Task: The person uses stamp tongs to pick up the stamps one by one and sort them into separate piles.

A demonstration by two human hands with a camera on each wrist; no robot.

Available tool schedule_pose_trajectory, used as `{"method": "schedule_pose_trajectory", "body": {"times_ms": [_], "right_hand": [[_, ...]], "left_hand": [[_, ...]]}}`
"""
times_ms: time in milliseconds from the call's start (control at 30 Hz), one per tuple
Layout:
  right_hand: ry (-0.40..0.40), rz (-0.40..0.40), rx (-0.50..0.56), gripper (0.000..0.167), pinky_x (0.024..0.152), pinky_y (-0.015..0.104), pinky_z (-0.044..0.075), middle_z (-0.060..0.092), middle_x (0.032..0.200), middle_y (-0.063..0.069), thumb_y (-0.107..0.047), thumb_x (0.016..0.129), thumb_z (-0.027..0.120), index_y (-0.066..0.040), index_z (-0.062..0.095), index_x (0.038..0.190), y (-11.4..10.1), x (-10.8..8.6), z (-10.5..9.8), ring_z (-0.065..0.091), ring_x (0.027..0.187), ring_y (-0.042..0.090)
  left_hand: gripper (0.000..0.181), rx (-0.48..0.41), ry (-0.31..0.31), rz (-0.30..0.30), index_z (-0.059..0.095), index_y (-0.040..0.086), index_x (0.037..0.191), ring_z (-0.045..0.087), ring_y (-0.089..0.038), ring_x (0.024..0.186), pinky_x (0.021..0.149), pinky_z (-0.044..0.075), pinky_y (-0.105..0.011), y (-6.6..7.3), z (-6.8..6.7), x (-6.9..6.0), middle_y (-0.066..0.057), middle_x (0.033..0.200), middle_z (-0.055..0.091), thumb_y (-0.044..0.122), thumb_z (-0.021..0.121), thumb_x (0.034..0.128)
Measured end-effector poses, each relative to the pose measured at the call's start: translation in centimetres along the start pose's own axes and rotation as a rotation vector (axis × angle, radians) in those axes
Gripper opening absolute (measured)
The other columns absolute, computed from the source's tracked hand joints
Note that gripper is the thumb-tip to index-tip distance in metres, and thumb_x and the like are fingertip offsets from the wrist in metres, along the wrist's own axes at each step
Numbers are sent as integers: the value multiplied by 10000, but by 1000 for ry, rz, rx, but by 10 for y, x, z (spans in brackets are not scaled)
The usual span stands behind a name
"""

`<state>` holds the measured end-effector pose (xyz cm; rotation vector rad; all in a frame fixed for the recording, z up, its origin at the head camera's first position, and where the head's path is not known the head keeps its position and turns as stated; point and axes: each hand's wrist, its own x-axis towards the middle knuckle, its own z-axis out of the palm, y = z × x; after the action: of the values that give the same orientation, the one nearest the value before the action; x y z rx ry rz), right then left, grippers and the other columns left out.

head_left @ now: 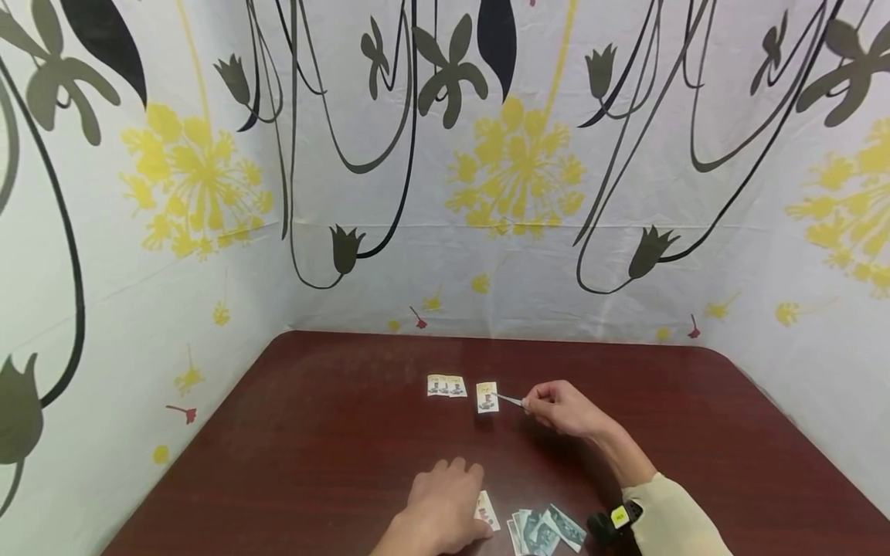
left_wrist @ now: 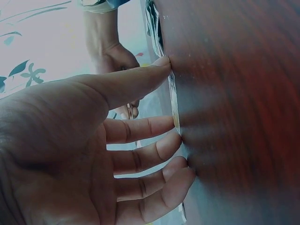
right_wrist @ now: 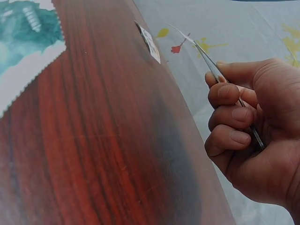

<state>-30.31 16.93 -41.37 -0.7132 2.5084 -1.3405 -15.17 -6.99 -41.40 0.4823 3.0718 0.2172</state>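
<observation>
In the head view my right hand [head_left: 566,409] pinches slim metal tweezers [head_left: 511,400], their tips at the edge of a small yellow-topped stamp [head_left: 487,398]. The right wrist view shows the curved tips of the tweezers [right_wrist: 213,70] beside a stamp [right_wrist: 150,44]; whether they touch is unclear. Low in the head view, my left hand [head_left: 445,502] rests on the table and partly covers another stamp [head_left: 487,511]. Seen from the left wrist, the thumb and fingertips of my left hand [left_wrist: 136,136] touch down along a thin paper edge [left_wrist: 174,98].
Three similar stamps [head_left: 446,386] lie in a row, overlapping, left of the single one. Several blue-green stamps [head_left: 545,531] are spread near the front of the dark red table [head_left: 313,463]. Patterned white cloth [head_left: 431,193] hangs behind and at both sides.
</observation>
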Motion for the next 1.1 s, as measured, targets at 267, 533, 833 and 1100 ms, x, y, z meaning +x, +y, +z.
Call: {"method": "schedule_pose_trajectory", "body": {"times_ms": [267,533,833,1100], "right_hand": [[10,-5,19,294,464,249,342,462,613,-2,-175,1044,649,99,654,939,-1,4,1,406,502,86],[20,4,-3,314,469,245,339,468,607,-15,-180,1056,626,106,655,930,0,10,0,407,507,90],[16,1,-30,308,470,243,324,475,609,-29,-176,1054,621,102,667,928,-1,16,-1,398,509,92],[20,10,-33,317,477,257,332,476,614,-23,-194,1053,634,92,665,922,-1,21,-2,406,527,118]], "left_hand": [[587,12,-3,1,694,182,1168,650,-236,956,716,556,-420,1,0,0,-16,1039,681,546,897,755],[586,21,-8,6,688,184,1168,652,-236,950,715,556,-419,1,0,1,-20,1042,684,547,896,757],[591,34,-38,10,687,174,1177,660,-234,937,724,562,-414,4,-4,4,-28,1063,700,533,899,760],[588,31,-82,10,687,163,1174,666,-243,935,756,565,-432,5,-6,9,-42,1063,709,504,915,753]]}}
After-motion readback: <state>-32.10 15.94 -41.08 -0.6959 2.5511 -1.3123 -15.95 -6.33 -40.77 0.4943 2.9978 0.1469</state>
